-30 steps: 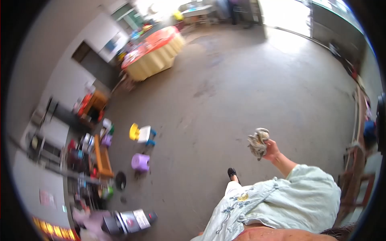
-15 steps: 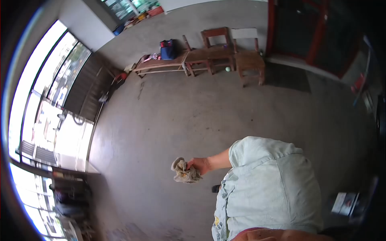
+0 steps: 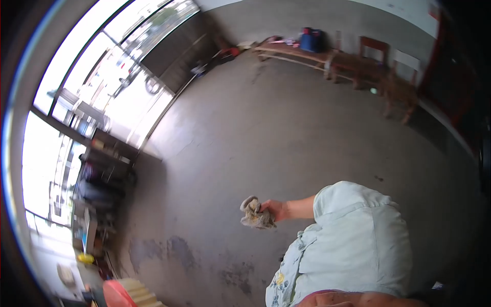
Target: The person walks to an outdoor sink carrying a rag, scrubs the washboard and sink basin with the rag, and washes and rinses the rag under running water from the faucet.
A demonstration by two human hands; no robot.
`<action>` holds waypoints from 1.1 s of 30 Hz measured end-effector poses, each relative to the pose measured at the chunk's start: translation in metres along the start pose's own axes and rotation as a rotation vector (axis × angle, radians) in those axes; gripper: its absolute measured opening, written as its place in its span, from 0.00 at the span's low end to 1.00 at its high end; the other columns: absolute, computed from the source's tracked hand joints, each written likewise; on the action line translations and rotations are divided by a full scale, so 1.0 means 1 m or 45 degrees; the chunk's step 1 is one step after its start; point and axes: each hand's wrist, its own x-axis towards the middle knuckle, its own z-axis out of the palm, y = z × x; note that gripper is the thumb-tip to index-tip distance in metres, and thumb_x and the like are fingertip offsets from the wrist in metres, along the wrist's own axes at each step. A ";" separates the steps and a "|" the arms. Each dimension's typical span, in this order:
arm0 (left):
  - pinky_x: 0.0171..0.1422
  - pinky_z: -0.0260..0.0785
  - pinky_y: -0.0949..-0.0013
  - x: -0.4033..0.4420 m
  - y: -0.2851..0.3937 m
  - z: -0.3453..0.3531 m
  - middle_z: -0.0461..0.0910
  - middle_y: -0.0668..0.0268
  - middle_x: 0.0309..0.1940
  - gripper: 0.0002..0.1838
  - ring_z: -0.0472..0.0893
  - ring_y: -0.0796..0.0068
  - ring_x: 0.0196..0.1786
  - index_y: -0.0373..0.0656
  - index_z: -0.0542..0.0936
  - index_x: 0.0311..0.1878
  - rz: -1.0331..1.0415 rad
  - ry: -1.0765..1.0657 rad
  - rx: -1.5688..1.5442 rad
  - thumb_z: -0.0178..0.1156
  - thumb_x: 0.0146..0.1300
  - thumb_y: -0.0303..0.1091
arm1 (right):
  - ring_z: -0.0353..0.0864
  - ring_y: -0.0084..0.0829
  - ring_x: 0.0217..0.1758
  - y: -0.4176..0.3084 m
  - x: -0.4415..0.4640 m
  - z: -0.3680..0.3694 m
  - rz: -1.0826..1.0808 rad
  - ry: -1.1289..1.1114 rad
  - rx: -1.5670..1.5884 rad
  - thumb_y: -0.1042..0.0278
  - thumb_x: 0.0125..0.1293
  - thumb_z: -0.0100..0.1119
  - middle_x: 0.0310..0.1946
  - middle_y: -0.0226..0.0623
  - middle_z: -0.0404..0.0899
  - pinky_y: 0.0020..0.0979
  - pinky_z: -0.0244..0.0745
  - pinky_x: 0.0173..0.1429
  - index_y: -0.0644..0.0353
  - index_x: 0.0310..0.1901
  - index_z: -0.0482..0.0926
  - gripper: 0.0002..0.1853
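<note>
My right hand (image 3: 276, 209) is closed around a crumpled grey-brown rag (image 3: 255, 214), held out in front of my body above the floor. The rag's folds stick out past my fingers on the left. A loose, pale green sleeve (image 3: 348, 202) covers the upper part of that arm. My left hand is out of the picture.
Grey concrete floor (image 3: 235, 138) has dark patches (image 3: 181, 250) near the bottom. Along the back wall stand a wooden bench (image 3: 286, 49) bearing a blue bag (image 3: 311, 41), and wooden chairs (image 3: 401, 89). A parked scooter (image 3: 99, 189) and a red-and-cream object (image 3: 128, 294) are at left.
My view has turned left, so the bench and chairs shift right and more of the left side shows. The rag stays in my right hand.
</note>
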 end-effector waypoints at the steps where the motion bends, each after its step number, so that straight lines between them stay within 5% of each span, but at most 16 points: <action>1: 0.38 0.74 0.59 -0.014 -0.017 0.013 0.84 0.54 0.32 0.17 0.83 0.57 0.35 0.39 0.82 0.35 -0.062 0.031 -0.026 0.59 0.55 0.45 | 0.75 0.40 0.58 -0.002 0.007 -0.008 0.037 -0.036 0.025 0.68 0.58 0.53 0.56 0.42 0.75 0.46 0.69 0.64 0.59 0.56 0.71 0.22; 10: 0.36 0.74 0.58 -0.195 -0.179 0.070 0.84 0.54 0.31 0.16 0.83 0.57 0.33 0.39 0.82 0.33 -0.636 0.130 -0.001 0.59 0.55 0.44 | 0.73 0.43 0.61 0.030 0.055 0.058 0.059 0.056 0.078 0.67 0.56 0.56 0.58 0.43 0.72 0.47 0.67 0.65 0.58 0.58 0.70 0.25; 12: 0.36 0.73 0.58 -0.227 -0.219 0.079 0.84 0.53 0.30 0.16 0.83 0.57 0.33 0.38 0.82 0.33 -0.598 0.105 0.200 0.59 0.55 0.44 | 0.71 0.42 0.63 0.039 0.070 0.085 0.059 0.034 0.038 0.67 0.54 0.57 0.62 0.43 0.70 0.47 0.64 0.67 0.55 0.61 0.68 0.29; 14: 0.36 0.73 0.58 -0.239 -0.246 0.076 0.84 0.53 0.30 0.16 0.83 0.57 0.33 0.38 0.82 0.33 -0.337 0.055 0.808 0.59 0.55 0.43 | 0.72 0.42 0.62 0.035 0.050 0.101 0.076 -0.041 0.021 0.67 0.55 0.57 0.61 0.43 0.71 0.47 0.65 0.66 0.55 0.61 0.68 0.29; 17: 0.41 0.73 0.56 -0.149 -0.256 -0.080 0.82 0.49 0.32 0.14 0.82 0.54 0.35 0.38 0.82 0.33 -0.738 0.618 -0.322 0.58 0.54 0.41 | 0.72 0.43 0.61 0.032 0.148 0.128 0.001 -0.100 -0.036 0.66 0.55 0.57 0.61 0.43 0.71 0.46 0.68 0.64 0.56 0.61 0.69 0.29; 22: 0.50 0.73 0.64 -0.060 -0.168 -0.226 0.84 0.56 0.39 0.17 0.83 0.63 0.42 0.40 0.81 0.46 -0.452 0.847 -0.366 0.60 0.59 0.41 | 0.73 0.44 0.60 0.030 0.262 0.116 0.065 0.016 -0.019 0.62 0.56 0.58 0.60 0.42 0.71 0.47 0.69 0.63 0.55 0.61 0.69 0.29; 29: 0.53 0.72 0.59 -0.063 -0.245 -0.246 0.84 0.56 0.41 0.20 0.82 0.58 0.46 0.45 0.83 0.45 -0.998 0.462 -0.363 0.61 0.55 0.47 | 0.73 0.44 0.61 0.051 0.505 0.180 0.292 0.020 -0.003 0.62 0.57 0.55 0.59 0.42 0.73 0.47 0.67 0.65 0.57 0.61 0.69 0.27; 32: 0.52 0.72 0.61 -0.088 -0.276 -0.238 0.84 0.57 0.38 0.17 0.82 0.60 0.44 0.44 0.84 0.39 -1.222 0.521 -0.618 0.62 0.54 0.46 | 0.72 0.44 0.62 0.069 0.609 0.213 0.391 -0.047 -0.035 0.63 0.58 0.54 0.59 0.42 0.73 0.47 0.66 0.67 0.57 0.61 0.69 0.27; 33: 0.44 0.75 0.63 -0.103 -0.269 -0.235 0.84 0.59 0.34 0.15 0.83 0.66 0.37 0.41 0.84 0.37 -1.210 0.655 -0.688 0.62 0.55 0.43 | 0.72 0.44 0.62 0.072 0.637 0.220 0.420 -0.058 -0.038 0.63 0.58 0.54 0.59 0.42 0.73 0.46 0.66 0.67 0.57 0.61 0.69 0.27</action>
